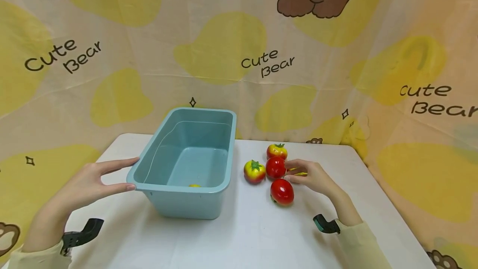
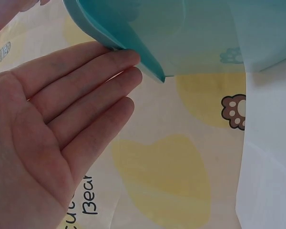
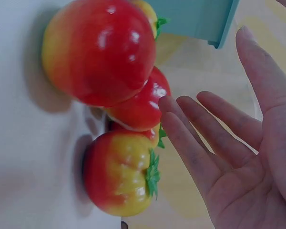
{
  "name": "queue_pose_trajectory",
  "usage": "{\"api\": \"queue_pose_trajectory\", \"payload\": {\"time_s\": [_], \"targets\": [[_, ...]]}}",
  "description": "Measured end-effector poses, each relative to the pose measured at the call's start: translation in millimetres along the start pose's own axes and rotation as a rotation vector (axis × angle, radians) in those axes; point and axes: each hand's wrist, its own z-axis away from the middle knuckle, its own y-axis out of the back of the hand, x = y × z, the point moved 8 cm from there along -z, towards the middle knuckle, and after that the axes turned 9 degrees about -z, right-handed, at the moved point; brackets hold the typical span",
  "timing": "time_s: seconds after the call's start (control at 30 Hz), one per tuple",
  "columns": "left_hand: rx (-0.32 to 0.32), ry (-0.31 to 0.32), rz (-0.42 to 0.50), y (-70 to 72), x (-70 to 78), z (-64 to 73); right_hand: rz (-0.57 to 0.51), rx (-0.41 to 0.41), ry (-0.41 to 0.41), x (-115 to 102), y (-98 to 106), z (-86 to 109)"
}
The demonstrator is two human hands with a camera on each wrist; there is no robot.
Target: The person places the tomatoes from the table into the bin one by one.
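A blue plastic bin (image 1: pixel 220 189) stands on the white table. My left hand (image 1: pixel 93 182) is at its near left corner, with straight fingers and the thumb touching the rim. In the left wrist view, the palm of that hand (image 2: pixel 62 109) faces the camera below the rim. My right hand (image 1: pixel 315 175) is beside several red and yellow tomatoes, fingers extended and nothing gripped. Nearest its fingertips is a red tomato (image 1: pixel 275 167); whether they touch, I cannot tell. A larger-looking red tomato (image 3: pixel 100 52) and a yellow-red tomato (image 3: pixel 121 174) lie nearby, the latter mostly hidden by the hand in the head view.
Inside the bin, a small yellow patch (image 1: pixel 194 185) shows over the near rim. Left of the group sits a yellow-red tomato (image 1: pixel 254 172), and another tomato (image 1: pixel 277 151) lies behind. A printed bear cloth (image 1: pixel 224 53) hangs behind the white table (image 1: pixel 254 235).
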Motion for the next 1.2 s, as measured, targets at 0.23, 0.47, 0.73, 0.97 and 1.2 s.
{"api": "queue_pose_trajectory", "payload": {"time_s": [0.23, 0.47, 0.73, 0.97, 1.2], "targets": [[-0.006, 0.002, -0.007, 0.3, 1.2, -0.8, 0.005, -0.005, 0.009, 8.5, -1.3, 9.7], [-0.003, 0.007, -0.004, 0.6, 1.2, -0.4, 0.011, -0.010, -0.007, 19.1, -4.9, 17.6], [-0.001, -0.002, -0.005, 0.4, 1.0, -0.4, 0.026, -0.026, -0.016, 30.2, -10.2, 25.2], [0.001, -0.008, -0.004, 0.3, 1.5, -0.1, 0.022, -0.037, -0.056, 41.1, -13.9, 27.7], [-0.005, -0.008, -0.002, -0.5, 1.3, -0.5, 0.008, -0.049, -0.059, 41.5, -19.5, 26.8]]}}
